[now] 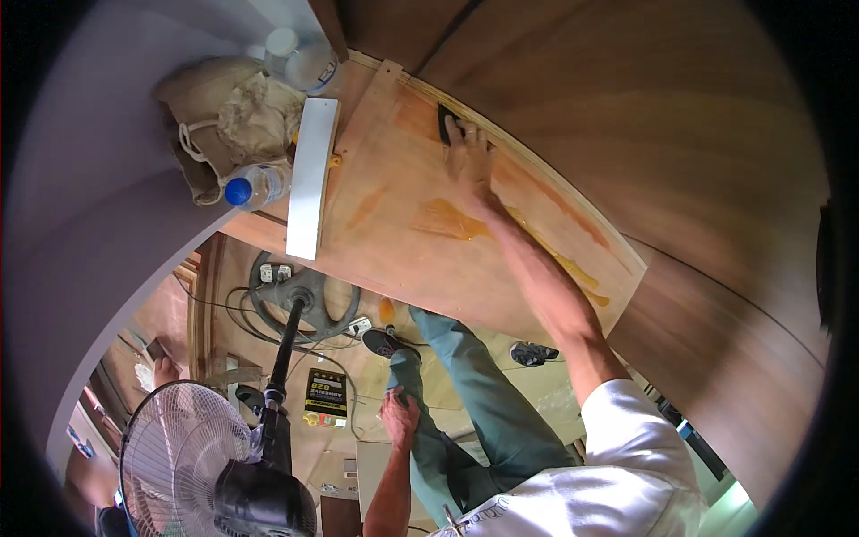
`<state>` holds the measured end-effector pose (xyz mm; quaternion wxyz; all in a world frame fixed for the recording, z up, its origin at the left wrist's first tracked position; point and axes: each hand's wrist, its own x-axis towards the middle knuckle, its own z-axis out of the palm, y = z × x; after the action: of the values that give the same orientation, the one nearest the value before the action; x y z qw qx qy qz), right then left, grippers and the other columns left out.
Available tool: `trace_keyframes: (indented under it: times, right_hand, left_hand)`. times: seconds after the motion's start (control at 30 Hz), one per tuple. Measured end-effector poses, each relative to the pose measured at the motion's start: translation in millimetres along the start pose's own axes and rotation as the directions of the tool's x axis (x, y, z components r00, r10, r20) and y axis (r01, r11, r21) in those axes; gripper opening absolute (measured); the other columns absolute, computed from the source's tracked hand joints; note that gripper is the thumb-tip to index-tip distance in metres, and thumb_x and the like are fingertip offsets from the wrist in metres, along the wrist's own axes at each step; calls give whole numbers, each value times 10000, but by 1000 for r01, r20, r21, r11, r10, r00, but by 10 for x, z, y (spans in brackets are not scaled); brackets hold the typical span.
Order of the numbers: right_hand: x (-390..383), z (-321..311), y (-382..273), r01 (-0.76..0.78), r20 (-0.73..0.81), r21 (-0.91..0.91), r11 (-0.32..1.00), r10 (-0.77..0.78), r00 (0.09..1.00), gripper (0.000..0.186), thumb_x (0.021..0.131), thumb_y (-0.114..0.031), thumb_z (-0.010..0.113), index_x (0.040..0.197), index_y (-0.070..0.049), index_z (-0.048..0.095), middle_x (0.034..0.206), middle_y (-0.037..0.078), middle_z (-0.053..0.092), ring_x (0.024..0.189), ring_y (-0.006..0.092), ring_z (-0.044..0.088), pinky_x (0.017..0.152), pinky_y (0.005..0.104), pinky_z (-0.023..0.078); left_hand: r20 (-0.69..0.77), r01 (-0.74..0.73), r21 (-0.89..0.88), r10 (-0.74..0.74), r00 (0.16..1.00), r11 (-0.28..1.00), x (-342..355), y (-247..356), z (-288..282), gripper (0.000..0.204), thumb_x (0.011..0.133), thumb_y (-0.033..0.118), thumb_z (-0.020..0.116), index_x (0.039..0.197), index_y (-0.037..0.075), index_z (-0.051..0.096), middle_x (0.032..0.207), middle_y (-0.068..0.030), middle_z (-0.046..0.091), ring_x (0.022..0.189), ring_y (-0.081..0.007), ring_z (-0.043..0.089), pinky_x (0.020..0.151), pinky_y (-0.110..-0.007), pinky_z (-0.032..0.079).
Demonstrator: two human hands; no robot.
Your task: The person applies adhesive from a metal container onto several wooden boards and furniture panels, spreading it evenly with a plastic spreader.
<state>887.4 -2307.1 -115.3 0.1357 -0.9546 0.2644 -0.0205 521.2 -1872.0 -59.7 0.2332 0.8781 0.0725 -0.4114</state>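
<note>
My right hand (469, 159) is closed on a small black spreader (445, 123) at the far edge of a wooden panel (376, 259). The spreader touches the panel, its grip partly hidden by my fingers. Orange-yellow adhesive (447, 220) lies in a wet patch left of my forearm. More adhesive runs in a streak beneath and to the right of the forearm, with thin reddish smears near the far edge. My left hand (400, 419) rests on my left leg, fingers laid over the trouser cloth, with no tool visible in it.
A white strip (313, 179) lies across the panel's left part, beside a blue-capped bottle (259, 186), a cloth bag (215, 116) and a clear container (300, 63). A standing fan (188, 447), cables and a black-and-yellow tin (327, 394) are below. Another person's hand (165, 370) shows at left.
</note>
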Motion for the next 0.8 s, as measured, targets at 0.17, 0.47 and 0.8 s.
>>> trace_keyframes:
  times: [0.17, 0.47, 0.8]
  right_hand:
    - [-273, 11, -229, 223, 91, -22, 975, -220, 971, 622, 880, -103, 679, 1494, -172, 602, 1417, 86, 588, 1299, 298, 530, 1059, 535, 434]
    - [590, -138, -30, 830, 22, 46, 556, -831, 555, 545, 864, -82, 676, 1324, -365, 747, 1433, -42, 673, 1373, 214, 564, 1155, 478, 387]
    - [936, 34, 69, 864, 100, -99, 493, -859, 502, 648, 862, -133, 741, 1449, -385, 632, 1526, -71, 599, 1464, 188, 495, 1291, 477, 281]
  left_hand:
    - [65, 76, 117, -84, 994, 990, 58, 29, 34, 389, 896, 247, 684, 1253, 92, 678, 1234, -133, 696, 1199, -338, 645, 1033, -484, 479]
    - [-21, -33, 112, 35, 999, 993, 17, -52, 19, 332, 908, 229, 688, 1214, 100, 696, 1182, -121, 724, 1112, -344, 689, 973, -467, 538]
    - [-24, -4, 97, 7, 1000, 995, -19, -55, 143, 327, 909, 231, 678, 1214, 115, 697, 1192, -108, 720, 1122, -324, 687, 965, -468, 539]
